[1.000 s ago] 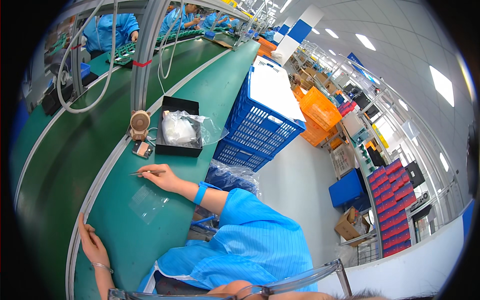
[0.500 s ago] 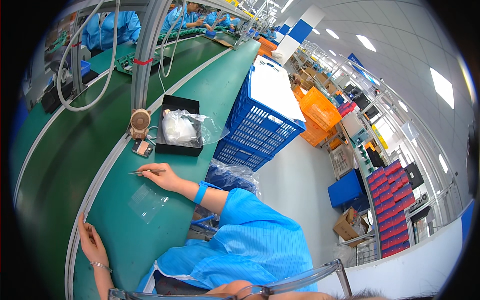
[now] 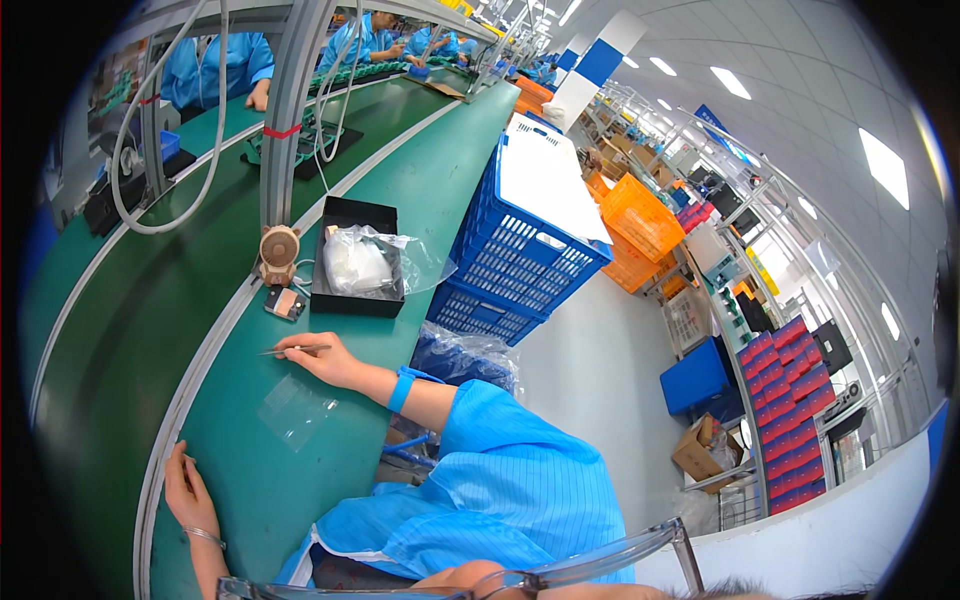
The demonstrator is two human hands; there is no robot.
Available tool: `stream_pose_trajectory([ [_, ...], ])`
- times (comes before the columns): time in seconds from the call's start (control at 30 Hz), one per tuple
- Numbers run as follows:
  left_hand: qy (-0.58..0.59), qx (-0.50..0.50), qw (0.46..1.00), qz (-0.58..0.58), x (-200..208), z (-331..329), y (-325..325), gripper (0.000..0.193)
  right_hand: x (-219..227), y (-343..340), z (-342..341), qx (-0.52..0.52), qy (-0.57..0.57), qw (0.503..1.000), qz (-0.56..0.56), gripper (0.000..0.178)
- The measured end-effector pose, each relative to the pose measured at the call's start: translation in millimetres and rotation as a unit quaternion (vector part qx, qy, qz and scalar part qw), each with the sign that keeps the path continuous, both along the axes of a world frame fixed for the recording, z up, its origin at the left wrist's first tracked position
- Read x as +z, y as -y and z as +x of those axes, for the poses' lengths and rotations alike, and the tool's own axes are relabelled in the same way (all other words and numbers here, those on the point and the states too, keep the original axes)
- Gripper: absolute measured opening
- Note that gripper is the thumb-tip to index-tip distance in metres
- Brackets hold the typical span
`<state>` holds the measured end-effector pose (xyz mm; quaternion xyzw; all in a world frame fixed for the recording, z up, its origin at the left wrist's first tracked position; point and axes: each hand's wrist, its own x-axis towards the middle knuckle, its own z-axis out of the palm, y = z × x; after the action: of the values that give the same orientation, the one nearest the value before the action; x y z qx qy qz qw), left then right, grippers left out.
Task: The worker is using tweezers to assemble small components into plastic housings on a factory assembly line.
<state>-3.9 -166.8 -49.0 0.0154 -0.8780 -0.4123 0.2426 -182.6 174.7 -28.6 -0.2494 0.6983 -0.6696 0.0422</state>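
My right hand (image 3: 322,360) is closed on a pair of metal tweezers (image 3: 294,350), their tips pointing left just above the green work surface (image 3: 250,455). A clear plastic bag (image 3: 297,412) lies flat below that hand, apart from it. My left hand (image 3: 188,492) rests on the surface beside the metal rail (image 3: 172,450), fingers loosely stretched and nothing visible in them. Beyond the right hand are a small black-and-tan block (image 3: 285,303) and a round brown device (image 3: 279,250). Next to them, a black tray (image 3: 352,300) holds a white bundle in clear plastic (image 3: 358,262).
A dark green conveyor belt (image 3: 130,370) runs past the rail, with a metal post (image 3: 290,150) beyond the brown device. A green circuit board (image 3: 268,150) sits on the belt. Blue crates (image 3: 520,235) stand at the right. Co-workers in blue (image 3: 215,75) are across the belt.
My left hand has drawn slightly off the rail onto the work surface. The circuit board has come nearer along the belt, and a co-worker's hand now shows behind it. My right hand is nearly still.
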Motion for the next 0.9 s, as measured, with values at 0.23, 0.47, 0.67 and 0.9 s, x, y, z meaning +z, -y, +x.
stream_pose_trajectory([
  [0.23,-0.002,0.003,1.000,0.003,-0.2,-1.1,-1.4,0.029,-0.5,-1.2,-2.7,-0.001,-0.005,1.000,0.014,0.022],
  [0.47,-0.001,0.001,1.000,-0.001,2.8,-0.8,-1.7,0.029,1.7,-0.4,-1.6,0.000,-0.007,1.000,0.021,0.022],
  [0.67,-0.005,0.001,1.000,-0.001,2.2,-0.6,-2.0,0.029,-2.3,-0.5,-1.3,-0.004,-0.007,1.000,0.014,0.022],
  [0.9,-0.008,0.000,1.000,-0.004,2.2,-0.5,-1.6,0.029,-1.0,0.0,-0.8,-0.007,-0.008,1.000,0.019,0.022],
])
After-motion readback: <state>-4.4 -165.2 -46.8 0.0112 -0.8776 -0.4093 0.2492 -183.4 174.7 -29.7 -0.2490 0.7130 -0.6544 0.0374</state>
